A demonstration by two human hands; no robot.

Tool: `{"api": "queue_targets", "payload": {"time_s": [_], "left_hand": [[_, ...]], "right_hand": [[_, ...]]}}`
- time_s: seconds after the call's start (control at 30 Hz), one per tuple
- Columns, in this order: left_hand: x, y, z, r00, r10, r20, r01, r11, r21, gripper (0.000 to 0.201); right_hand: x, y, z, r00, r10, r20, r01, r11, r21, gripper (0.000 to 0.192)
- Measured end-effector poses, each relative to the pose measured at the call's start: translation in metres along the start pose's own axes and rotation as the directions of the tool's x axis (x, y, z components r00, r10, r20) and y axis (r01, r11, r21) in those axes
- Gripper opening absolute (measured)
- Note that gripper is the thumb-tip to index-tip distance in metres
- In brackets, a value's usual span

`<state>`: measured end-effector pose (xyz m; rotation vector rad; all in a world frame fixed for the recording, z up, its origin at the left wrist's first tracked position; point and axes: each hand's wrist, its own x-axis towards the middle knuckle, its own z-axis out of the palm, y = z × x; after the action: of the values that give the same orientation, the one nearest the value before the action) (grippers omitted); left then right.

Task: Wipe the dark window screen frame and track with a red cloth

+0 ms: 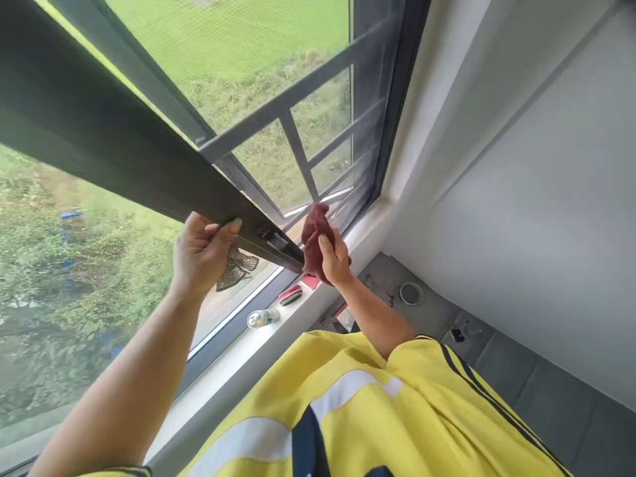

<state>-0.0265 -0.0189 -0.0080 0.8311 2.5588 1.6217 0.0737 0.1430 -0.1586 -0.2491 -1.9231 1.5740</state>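
While gripped at both ends of its visible lower stretch, dark window sash frame (149, 175) entered as principal item; long axis from 10 o'clock down to 4 o'clock across the view, lower end stopping just short of the right hand (334, 260); left hand (201, 255) at 9 o'clock of that end, right hand at 3 o'clock and nearer to the tip.

Left hand: fingers curled up over the frame's under edge, thumb (229, 226) laid on its face; clamped on the frame.

Right hand: fingers closed round a dark red cloth (314, 233), bunched and pressed against the frame's end beside the black latch fitting (272, 237) (latch between the two hands, closer to the right).

Adjacent: grey window grille (298, 149) and mesh behind, at 12 o'clock; white sill (278, 334) at 6 o'clock of the hands, bearing a spray can (262, 318) lying on its side and a red-handled brush (291, 295); round white cup (411, 293) on the floor at 4 o'clock.

Not determinable: upper end of frame, cut off at the picture's top left; contact between cloth and frame tip, hidden by cloth and knuckles; brown patterned item (237, 268) below the left hand, through the glass, kind unclear; small objects on the floor by the wall too small to name.
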Motion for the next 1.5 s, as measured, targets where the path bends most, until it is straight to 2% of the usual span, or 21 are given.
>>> {"api": "queue_targets", "payload": {"time_s": [0.07, 0.13, 0.2, 0.23, 0.33, 0.4, 0.53, 0.6, 0.73, 0.77, 0.83, 0.93, 1.0, 1.1, 1.13, 1.2, 1.23, 1.3, 1.37, 1.43, 1.5], "left_hand": [[0.0, 0.0, 0.002, 0.999, 0.02, 0.035, -0.018, 0.999, -0.039, 0.028], [-0.001, 0.003, 0.005, 0.997, 0.049, 0.053, -0.043, 0.994, -0.101, 0.029], [-0.003, 0.008, 0.007, 0.996, 0.056, 0.076, -0.045, 0.99, -0.136, 0.03], [-0.004, 0.011, 0.008, 0.994, 0.056, 0.095, -0.043, 0.991, -0.128, 0.03], [-0.011, 0.018, 0.013, 0.988, 0.072, 0.137, -0.063, 0.996, -0.064, 0.032], [-0.015, 0.021, 0.017, 0.987, 0.097, 0.127, -0.093, 0.995, -0.036, 0.032], [-0.019, 0.021, 0.024, 0.99, 0.112, 0.09, -0.112, 0.994, -0.005, 0.034], [-0.02, 0.021, 0.026, 0.989, 0.105, 0.104, -0.104, 0.995, -0.008, 0.036], [-0.023, 0.025, 0.028, 0.98, 0.147, 0.135, -0.147, 0.989, -0.009, 0.034], [-0.025, 0.026, 0.029, 0.975, 0.167, 0.143, -0.166, 0.986, -0.02, 0.032], [-0.028, 0.03, 0.032, 0.962, 0.207, 0.178, -0.205, 0.978, -0.033, 0.029], [-0.034, 0.037, 0.038, 0.927, 0.284, 0.244, -0.294, 0.956, 0.003, 0.027], [-0.038, 0.041, 0.043, 0.898, 0.339, 0.28, -0.364, 0.931, 0.041, 0.028], [-0.043, 0.049, 0.053, 0.831, 0.402, 0.384, -0.469, 0.878, 0.094, 0.029], [-0.044, 0.051, 0.057, 0.8, 0.423, 0.424, -0.509, 0.854, 0.107, 0.03], [-0.045, 0.057, 0.065, 0.737, 0.477, 0.478, -0.59, 0.799, 0.114, 0.032], [-0.046, 0.059, 0.069, 0.706, 0.511, 0.491, -0.63, 0.77, 0.104, 0.033], [-0.047, 0.064, 0.077, 0.639, 0.576, 0.509, -0.698, 0.713, 0.069, 0.033], [-0.05, 0.068, 0.084, 0.589, 0.617, 0.522, -0.738, 0.673, 0.039, 0.031], [-0.054, 0.072, 0.09, 0.566, 0.64, 0.52, -0.754, 0.657, 0.013, 0.027], [-0.057, 0.076, 0.095, 0.559, 0.653, 0.511, -0.756, 0.655, -0.01, 0.026]], "right_hand": [[0.014, -0.045, 0.009, 0.99, -0.115, 0.079, 0.128, 0.973, -0.193, 0.037], [0.02, -0.075, 0.023, 0.978, -0.11, 0.176, 0.178, 0.877, -0.445, 0.035], [0.021, -0.086, 0.031, 0.981, -0.048, 0.187, 0.152, 0.79, -0.594, 0.034], [0.021, -0.085, 0.03, 0.984, -0.03, 0.178, 0.133, 0.784, -0.607, 0.033], [0.026, -0.076, 0.01, 0.985, -0.001, 0.17, 0.078, 0.891, -0.447, 0.026], [0.033, -0.072, -0.008, 0.983, 0.07, 0.168, -0.016, 0.952, -0.306, 0.022], [0.034, -0.078, -0.023, 0.95, 0.254, 0.181, -0.214, 0.954, -0.211, 0.023], [0.023, -0.084, -0.02, 0.953, 0.234, 0.192, -0.184, 0.952, -0.245, 0.025], [-0.001, -0.09, -0.017, 0.989, 0.074, 0.128, -0.022, 0.929, -0.369, 0.02], [-0.004, -0.09, -0.018, 0.992, 0.074, 0.1, -0.035, 0.937, -0.348, 0.02], [-0.005, -0.09, -0.025, 0.986, 0.157, 0.057, -0.142, 0.968, -0.208, 0.02], [0.003, -0.088, -0.041, 0.933, 0.355, 0.055, -0.356, 0.934, 0.022, 0.021], [0.008, -0.087, -0.055, 0.881, 0.467, 0.071, -0.472, 0.877, 0.084, 0.024], [0.007, -0.088, -0.085, 0.8, 0.587, 0.126, -0.6, 0.777, 0.189, 0.028], [0.002, -0.089, -0.096, 0.786, 0.599, 0.151, -0.617, 0.747, 0.248, 0.03], [-0.015, -0.096, -0.117, 0.804, 0.565, 0.184, -0.592, 0.738, 0.324, 0.031], [-0.026, -0.1, -0.124, 0.831, 0.528, 0.177, -0.556, 0.775, 0.3, 0.031], [-0.049, -0.107, -0.129, 0.904, 0.422, 0.073, -0.428, 0.897, 0.107, 0.027], [-0.067, -0.109, -0.126, 0.958, 0.284, -0.05, -0.288, 0.943, -0.165, 0.025], [-0.073, -0.105, -0.121, 0.97, 0.197, -0.141, -0.231, 0.927, -0.295, 0.024], [-0.067, -0.099, -0.121, 0.952, 0.204, -0.227, -0.264, 0.924, -0.275, 0.023]]}}
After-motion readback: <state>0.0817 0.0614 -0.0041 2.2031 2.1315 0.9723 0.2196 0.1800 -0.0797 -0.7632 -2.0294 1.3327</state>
